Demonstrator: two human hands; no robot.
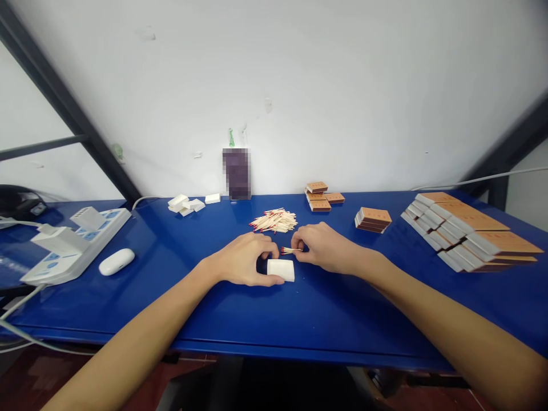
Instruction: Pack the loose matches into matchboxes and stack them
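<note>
A small white matchbox tray (281,270) lies on the blue desk in front of me. My left hand (246,260) curves round its left side, thumb along the near edge and fingers at the far edge. Just beyond it, my right hand (319,246) pinches a few matches (289,250), red heads pointing left. Behind both hands is a loose pile of red-tipped matches (276,221). Whether the tray has anything in it is hard to make out.
White trays (186,204) sit at the back left. Brown matchboxes (317,201) are stacked at the back, more matchboxes (373,219) stand nearer, and a large stack (471,228) is at right. A white earphone case (116,261) and a power strip (77,251) lie left. A blurred dark object (237,174) leans against the wall.
</note>
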